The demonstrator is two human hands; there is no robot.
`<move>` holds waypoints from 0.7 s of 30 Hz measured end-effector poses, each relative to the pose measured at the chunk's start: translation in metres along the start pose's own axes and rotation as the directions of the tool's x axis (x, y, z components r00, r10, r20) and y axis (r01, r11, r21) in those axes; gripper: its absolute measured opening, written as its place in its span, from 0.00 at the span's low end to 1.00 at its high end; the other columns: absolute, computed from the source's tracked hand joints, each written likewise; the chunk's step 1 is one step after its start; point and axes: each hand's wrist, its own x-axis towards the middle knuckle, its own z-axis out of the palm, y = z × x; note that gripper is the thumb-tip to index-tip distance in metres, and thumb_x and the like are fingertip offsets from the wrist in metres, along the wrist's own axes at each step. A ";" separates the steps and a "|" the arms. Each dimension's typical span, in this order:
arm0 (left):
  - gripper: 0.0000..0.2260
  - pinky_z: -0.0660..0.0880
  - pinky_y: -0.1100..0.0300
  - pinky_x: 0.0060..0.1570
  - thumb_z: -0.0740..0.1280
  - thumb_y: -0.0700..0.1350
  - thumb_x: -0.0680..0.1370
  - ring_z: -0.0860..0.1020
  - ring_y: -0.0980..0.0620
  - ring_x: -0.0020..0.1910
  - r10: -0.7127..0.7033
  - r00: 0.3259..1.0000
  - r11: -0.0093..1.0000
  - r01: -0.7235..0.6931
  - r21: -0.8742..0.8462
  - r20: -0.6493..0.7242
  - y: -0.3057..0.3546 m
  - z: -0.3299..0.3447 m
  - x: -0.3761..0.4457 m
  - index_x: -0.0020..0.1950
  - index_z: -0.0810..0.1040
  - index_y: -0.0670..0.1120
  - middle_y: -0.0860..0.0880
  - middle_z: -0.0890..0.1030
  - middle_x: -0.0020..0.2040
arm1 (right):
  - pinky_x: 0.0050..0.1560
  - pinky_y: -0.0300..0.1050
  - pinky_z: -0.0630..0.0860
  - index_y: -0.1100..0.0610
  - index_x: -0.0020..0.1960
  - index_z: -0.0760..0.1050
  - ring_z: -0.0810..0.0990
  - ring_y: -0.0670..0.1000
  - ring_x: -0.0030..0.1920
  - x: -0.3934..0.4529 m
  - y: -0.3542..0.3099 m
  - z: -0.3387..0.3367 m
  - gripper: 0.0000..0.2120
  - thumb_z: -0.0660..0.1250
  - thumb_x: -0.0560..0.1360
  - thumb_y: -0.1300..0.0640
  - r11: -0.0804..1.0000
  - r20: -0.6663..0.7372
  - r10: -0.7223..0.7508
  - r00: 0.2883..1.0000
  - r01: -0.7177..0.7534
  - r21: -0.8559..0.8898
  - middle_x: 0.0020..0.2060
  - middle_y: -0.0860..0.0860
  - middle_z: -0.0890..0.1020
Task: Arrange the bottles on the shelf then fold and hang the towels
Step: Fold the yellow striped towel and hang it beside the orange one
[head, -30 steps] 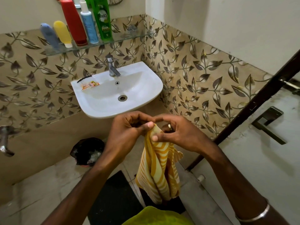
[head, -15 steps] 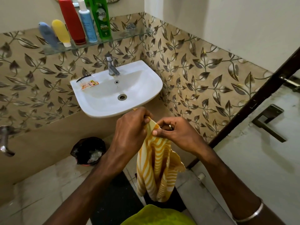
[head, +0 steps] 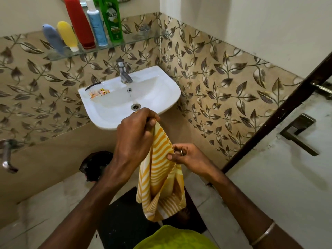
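Towel (head: 159, 177), yellow-and-white striped, hangs in front of the sink (head: 129, 97) in the head view. The left hand (head: 134, 137) grips its top corner in a fist; the right hand (head: 186, 157) pinches its edge lower down. Five bottles (head: 79, 24) stand on the glass shelf (head: 143, 39).

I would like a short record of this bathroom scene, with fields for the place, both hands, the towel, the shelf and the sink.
place: bathroom corner with leaf-pattern tiles
left hand: grips the top of the striped towel, held higher
right hand: pinches the towel's edge lower down
striped towel: yellow and white, hanging bunched, not folded flat
glass shelf: carries five bottles in a row: blue-grey, yellow, red, light blue, green
sink: white, small packet on its left rim
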 end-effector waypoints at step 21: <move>0.26 0.80 0.55 0.46 0.74 0.72 0.57 0.83 0.56 0.44 -0.255 0.861 0.939 0.330 -0.101 0.441 -0.024 0.000 0.009 0.42 0.85 0.54 0.55 0.85 0.41 | 0.42 0.33 0.78 0.59 0.55 0.84 0.86 0.44 0.45 -0.014 -0.033 -0.019 0.10 0.66 0.79 0.65 0.992 -0.083 -0.056 0.995 0.047 -0.114 0.46 0.50 0.88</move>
